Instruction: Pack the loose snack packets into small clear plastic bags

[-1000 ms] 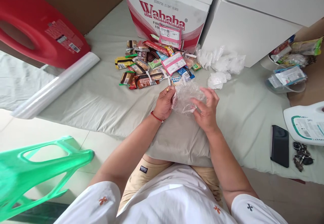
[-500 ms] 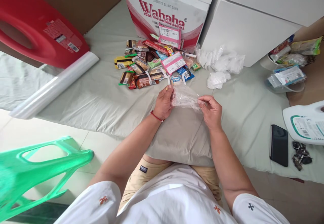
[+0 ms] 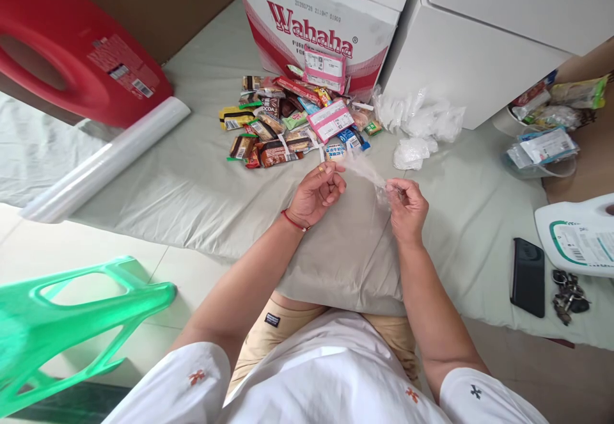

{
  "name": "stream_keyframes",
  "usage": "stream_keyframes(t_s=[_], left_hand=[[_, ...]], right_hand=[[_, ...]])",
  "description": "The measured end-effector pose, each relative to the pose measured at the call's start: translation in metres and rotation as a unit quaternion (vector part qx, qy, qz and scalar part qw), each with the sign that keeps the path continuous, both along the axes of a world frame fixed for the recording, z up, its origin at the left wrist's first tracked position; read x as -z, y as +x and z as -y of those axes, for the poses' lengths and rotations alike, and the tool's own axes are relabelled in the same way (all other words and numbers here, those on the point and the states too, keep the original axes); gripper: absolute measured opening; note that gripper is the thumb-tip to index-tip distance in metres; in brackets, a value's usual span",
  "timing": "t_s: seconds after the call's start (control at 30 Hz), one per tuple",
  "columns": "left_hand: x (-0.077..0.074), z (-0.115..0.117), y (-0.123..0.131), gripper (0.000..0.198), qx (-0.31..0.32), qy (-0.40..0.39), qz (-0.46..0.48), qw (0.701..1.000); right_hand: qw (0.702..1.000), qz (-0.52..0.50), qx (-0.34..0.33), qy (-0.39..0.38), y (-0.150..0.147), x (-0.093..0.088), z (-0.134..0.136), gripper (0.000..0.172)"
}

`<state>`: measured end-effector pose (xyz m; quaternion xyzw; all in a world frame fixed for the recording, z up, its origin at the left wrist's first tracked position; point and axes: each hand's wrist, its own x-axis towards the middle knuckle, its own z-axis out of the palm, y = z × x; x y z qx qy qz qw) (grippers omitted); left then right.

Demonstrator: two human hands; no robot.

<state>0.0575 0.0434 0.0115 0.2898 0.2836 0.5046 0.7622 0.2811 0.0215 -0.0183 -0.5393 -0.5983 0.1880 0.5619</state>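
A thin clear plastic bag [image 3: 365, 169] is stretched flat between both hands above the pale green sheet [image 3: 201, 181]. My left hand [image 3: 315, 195], with a ring and a red wrist cord, pinches the bag's left end with curled fingers. My right hand [image 3: 407, 206] pinches its right end between thumb and fingers. Just beyond the hands lies a pile of small wrapped snacks [image 3: 292, 123] in front of a Wahaha carton [image 3: 316, 24].
More crumpled clear bags [image 3: 417, 123] lie right of the snacks, by a white box [image 3: 470, 47]. A film roll [image 3: 103, 158] and red stool [image 3: 71, 53] are at left, a green stool [image 3: 71, 321] lower left. A phone [image 3: 527, 277], keys [image 3: 570, 296] and a white jug [image 3: 578, 235] are at right.
The crumpled bag has been pulled out flat and thin between the hands. My right hand moved right and closed into a pinch; my left hand loosened from a full grip to a fingertip pinch.
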Motion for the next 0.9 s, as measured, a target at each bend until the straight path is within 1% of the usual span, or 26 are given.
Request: stream_keyframes(t_s=[0.1, 0.2, 0.3, 0.47, 0.6, 0.63, 0.77, 0.83, 0.9], left_hand=[[0.002, -0.001, 0.001, 0.053, 0.012, 0.004, -0.025, 1.0], [0.003, -0.001, 0.003, 0.053, -0.012, 0.006, -0.041, 0.999], [0.003, 0.0, 0.005, 0.054, -0.031, 0.019, -0.058, 0.998], [0.004, 0.005, 0.01, 0.058, -0.009, 0.055, -0.09, 0.994], [0.01, 0.005, 0.012, 0.066, 0.0, 0.091, -0.134, 0.987], [0.011, 0.005, 0.012, 0.064, 0.005, 0.096, -0.144, 0.985], [0.014, 0.003, 0.012, 0.048, 0.015, 0.093, -0.175, 0.98], [0.014, 0.003, 0.012, 0.046, 0.011, 0.077, -0.175, 0.981], [0.014, 0.002, 0.012, 0.045, 0.0, 0.057, -0.165, 0.985]], right_hand=[[0.999, 0.034, -0.003, 0.022, -0.002, -0.004, 0.001, 0.015], [0.994, 0.099, -0.028, 0.039, -0.007, -0.012, 0.005, 0.015], [0.985, 0.155, -0.059, 0.045, -0.015, -0.018, 0.01, 0.02], [0.977, 0.194, -0.08, 0.037, -0.025, -0.018, 0.014, 0.024], [0.979, 0.186, -0.074, 0.037, -0.026, -0.018, 0.014, 0.025], [0.981, 0.179, -0.071, 0.036, -0.025, -0.019, 0.014, 0.024], [0.989, 0.128, -0.076, 0.013, -0.021, -0.018, 0.014, 0.019], [0.993, 0.086, -0.083, -0.009, -0.02, -0.015, 0.014, 0.016], [0.996, 0.018, -0.084, -0.037, -0.02, -0.012, 0.013, 0.017]])
